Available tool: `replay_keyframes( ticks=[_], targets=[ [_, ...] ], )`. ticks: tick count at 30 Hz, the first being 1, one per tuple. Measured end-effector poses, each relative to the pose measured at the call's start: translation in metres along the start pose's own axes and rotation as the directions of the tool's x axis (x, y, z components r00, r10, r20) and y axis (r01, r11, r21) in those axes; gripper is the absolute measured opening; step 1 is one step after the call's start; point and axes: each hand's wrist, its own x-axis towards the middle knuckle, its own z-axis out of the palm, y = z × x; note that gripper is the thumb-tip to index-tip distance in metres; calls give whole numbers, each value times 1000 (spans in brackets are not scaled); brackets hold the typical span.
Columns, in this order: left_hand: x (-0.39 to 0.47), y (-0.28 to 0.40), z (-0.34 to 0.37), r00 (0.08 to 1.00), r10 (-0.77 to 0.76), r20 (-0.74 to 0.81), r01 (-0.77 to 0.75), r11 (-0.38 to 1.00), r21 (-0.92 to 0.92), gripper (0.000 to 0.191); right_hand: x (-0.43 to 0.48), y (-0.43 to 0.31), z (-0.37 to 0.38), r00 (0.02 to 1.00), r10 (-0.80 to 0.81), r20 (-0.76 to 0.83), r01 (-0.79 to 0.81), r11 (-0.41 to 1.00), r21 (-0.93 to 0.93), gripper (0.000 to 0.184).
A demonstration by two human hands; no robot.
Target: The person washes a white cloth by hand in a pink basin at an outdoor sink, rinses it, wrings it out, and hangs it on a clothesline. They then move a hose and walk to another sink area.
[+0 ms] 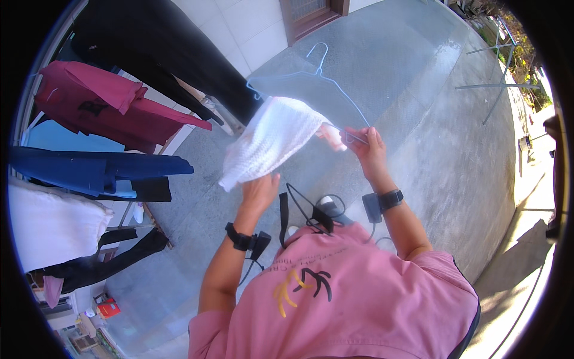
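A light blue wire clothes hanger [319, 74] is held out before me, its hook pointing away. My right hand [370, 148] grips the hanger's right corner between thumb and fingers. A white textured cloth, likely a towel [278, 134], hangs over the hanger's lower bar, with a pinkish part at its right end. My left hand [261, 190] is at the cloth's lower left edge; its fingers are partly hidden behind the cloth, so whether they grip it does not show.
Along the left hang black trousers [179, 40], a dark red garment [112, 107], a blue garment [89, 172] and a white cloth [54, 224]. A metal rack [504, 85] stands at the upper right. A red box [108, 308] is at the lower left. Black cables dangle near my feet.
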Motion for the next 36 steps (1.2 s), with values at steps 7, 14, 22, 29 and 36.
replay_keyframes(
  ticks=[7, 14, 22, 29, 36],
  targets=[
    [16, -14, 2, 859, -24, 511, 360, 739, -570, 50, -8, -53, 14, 981, -35, 190, 54, 994, -98, 32],
    [93, -3, -37, 970, -228, -80, 23, 415, -910, 44, 9, -87, 16, 961, -130, 243, 156, 984, -91, 33],
    [123, -10, -71, 906, -311, -288, -113, 478, -871, 24, 32, -100, 28, 966, -114, 230, 143, 983, -114, 30],
    [95, -3, -118, 739, -50, -672, -47, 991, -126, 19, 49, -114, 23, 941, -97, 324, 127, 989, -72, 34],
    [111, -10, -160, 869, 442, -222, -387, 887, 251, 23, 87, -130, 34, 905, 16, 426, 86, 972, -219, 35]
  ],
)
